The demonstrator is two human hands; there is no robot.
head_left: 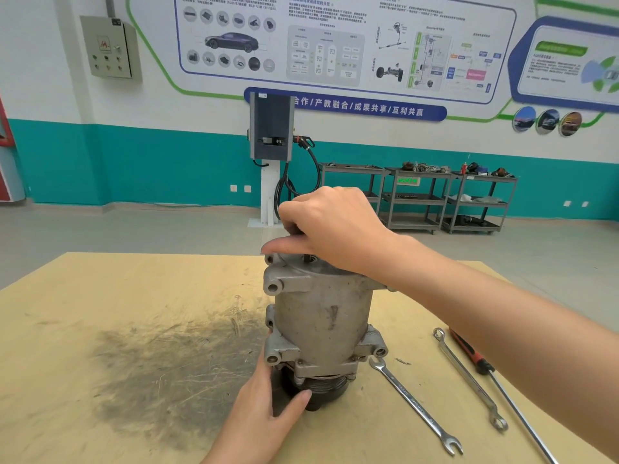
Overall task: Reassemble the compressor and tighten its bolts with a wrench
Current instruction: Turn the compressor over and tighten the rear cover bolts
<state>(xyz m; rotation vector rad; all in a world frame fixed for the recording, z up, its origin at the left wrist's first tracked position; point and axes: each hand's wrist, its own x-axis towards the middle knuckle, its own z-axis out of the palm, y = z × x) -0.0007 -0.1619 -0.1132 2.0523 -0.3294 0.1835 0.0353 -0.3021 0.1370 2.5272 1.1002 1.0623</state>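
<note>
Compressor (pixel 321 316) upright at table (pixel 83 313) centre, pulley end down, your left hand (pixel 264 416) curled round its base, gripping, your right hand (pixel 331 229) on the top cover, fingers pinching a small dark part, two wrenches (pixel 415 406) and a screwdriver (pixel 495 380) lying right.

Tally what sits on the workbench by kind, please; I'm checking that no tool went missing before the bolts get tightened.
Compressor, standing upright on its pulley end: 1
Wrenches: 2, one open-ended and one ring-ended, lying right of the compressor
Screwdriver with red and black handle: 1
Total: 4 things on the table
</note>
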